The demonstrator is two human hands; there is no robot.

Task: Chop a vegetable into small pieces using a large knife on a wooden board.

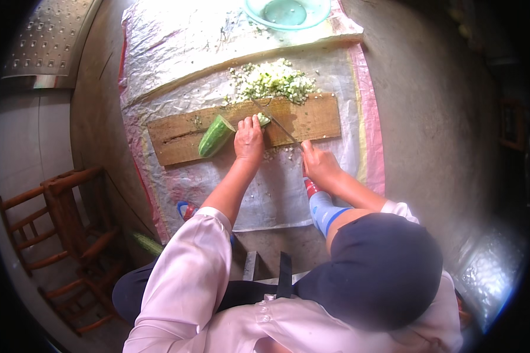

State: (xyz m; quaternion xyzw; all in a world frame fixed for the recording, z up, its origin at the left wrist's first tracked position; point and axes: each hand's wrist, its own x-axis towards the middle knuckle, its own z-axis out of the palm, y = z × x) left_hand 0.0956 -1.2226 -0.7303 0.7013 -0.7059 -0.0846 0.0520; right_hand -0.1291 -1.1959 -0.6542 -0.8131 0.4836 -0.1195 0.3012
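My left hand (250, 140) presses a piece of pale-fleshed green vegetable (263, 118) against a wooden board (316, 117). In my right hand (320, 164) is the handle of a knife (285, 131). Its blade slants up and left across the board, right beside the piece at my left fingertips. A larger cut length of the green vegetable (215, 137), perhaps a cucumber or gourd, lies tilted on the board left of my left hand. Beyond the board's far edge is a heap of diced vegetable (274, 80). Small bits (287, 153) lie scattered on the near side.
The board rests on a woven plastic sheet (265, 194) spread over the floor. A light green plastic basin (287, 13) stands at the far end. Wooden chairs (66, 212) are at the left, and another green vegetable (146, 242) lies near them.
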